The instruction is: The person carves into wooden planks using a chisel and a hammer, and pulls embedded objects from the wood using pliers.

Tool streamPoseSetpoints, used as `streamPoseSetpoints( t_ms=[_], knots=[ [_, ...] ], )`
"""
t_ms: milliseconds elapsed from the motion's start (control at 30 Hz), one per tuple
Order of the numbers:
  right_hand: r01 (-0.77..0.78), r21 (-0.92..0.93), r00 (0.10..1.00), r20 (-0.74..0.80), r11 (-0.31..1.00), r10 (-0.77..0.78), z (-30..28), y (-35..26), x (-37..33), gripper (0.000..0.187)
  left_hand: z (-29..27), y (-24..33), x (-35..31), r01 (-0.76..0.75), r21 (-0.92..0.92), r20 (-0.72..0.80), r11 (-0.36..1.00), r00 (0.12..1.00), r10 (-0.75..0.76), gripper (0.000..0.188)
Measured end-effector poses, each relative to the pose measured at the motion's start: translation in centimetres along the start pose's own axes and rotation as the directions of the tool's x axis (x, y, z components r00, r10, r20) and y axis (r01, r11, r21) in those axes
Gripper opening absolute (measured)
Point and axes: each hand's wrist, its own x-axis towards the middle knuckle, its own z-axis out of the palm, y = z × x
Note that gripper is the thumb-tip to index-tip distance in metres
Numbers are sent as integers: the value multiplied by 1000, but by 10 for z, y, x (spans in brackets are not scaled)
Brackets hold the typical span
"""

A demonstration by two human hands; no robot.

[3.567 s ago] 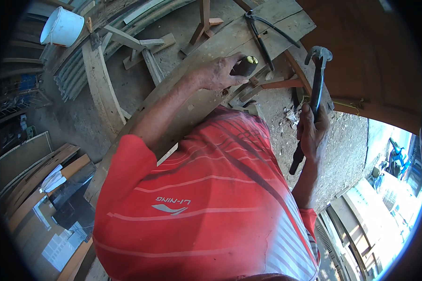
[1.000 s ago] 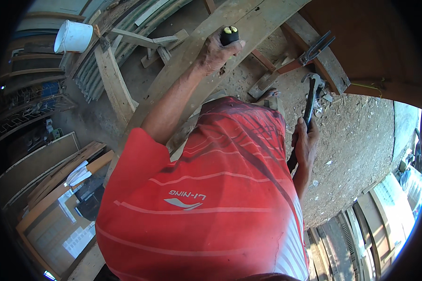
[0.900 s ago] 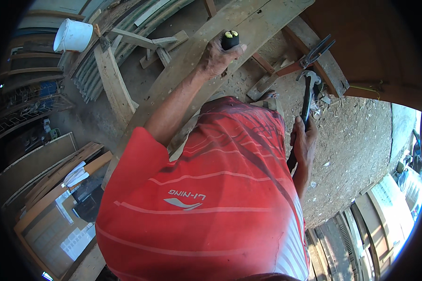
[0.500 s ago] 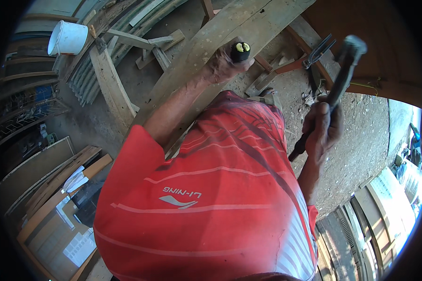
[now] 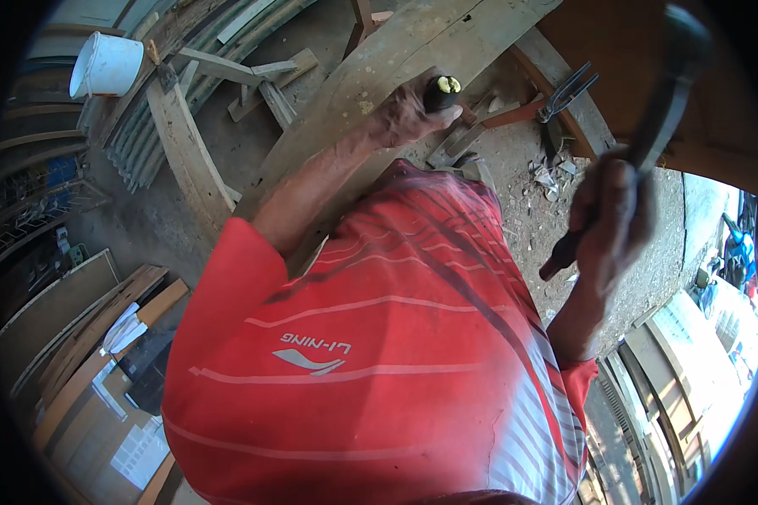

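Observation:
My left hand (image 5: 406, 113) is wrapped round a short black handle with a yellow butt end (image 5: 448, 85), held upright over a long wooden plank (image 5: 328, 109). The lower part of that tool is hidden beneath my fist, so its kind does not show. Out to the right, my right hand (image 5: 612, 210) grips a hammer (image 5: 667, 114) by its dark handle. The hammer is raised and somewhat blurred, with its metal head (image 5: 686, 34) up near the brown panel, apart from the black handle.
Pincers (image 5: 564, 97) lie on the wooden frame beyond the plank. At the far left stand a white bucket (image 5: 107, 65) and timber supports (image 5: 185, 139). Chips litter the ground (image 5: 531, 206). A brown panel (image 5: 623, 50) is at upper right; stacked boards (image 5: 657, 370) are at lower right.
My right hand has swung the hammer outward to the right, its head now farther up and right. My left hand keeps its grip on the black handle, almost unmoved. The view has shifted slightly.

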Motion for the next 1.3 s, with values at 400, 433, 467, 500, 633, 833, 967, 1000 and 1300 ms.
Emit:
streamPoseSetpoints(
  t_ms=[400,433,467,500,633,833,967,1000,1300],
  knots=[
    [-374,-382,834,259,845,486,15,74,-16,34,11,-31,15,-23,32,-119,999,993,27,27],
    [-356,-253,891,197,900,408,4,54,-15,33,19,-33,-4,-105,81,-139,991,984,116,25],
    [-267,-69,960,69,961,272,-2,34,-14,32,22,-28,-14,-87,76,-130,993,987,96,25],
    [-120,35,989,-87,992,123,-6,20,-2,30,19,-23,-10,-60,87,-153,994,986,73,25],
    [281,260,913,-367,924,-175,-37,-3,26,33,9,-13,-4,-12,-84,-69,996,998,6,25],
    [89,211,922,-388,973,-1,-10,36,-6,31,-39,-16,8,421,-339,153,841,907,-392,24],
    [-146,270,950,-230,952,211,2,80,-34,27,-47,10,-2,396,-499,71,771,905,-419,20],
    [-214,244,939,-216,946,269,4,87,-38,27,-46,14,-3,316,-523,-1,792,929,-371,19],
    [-355,215,902,-177,910,393,8,100,-38,29,-17,9,-14,149,-251,-197,956,959,-201,16]
  ],
)
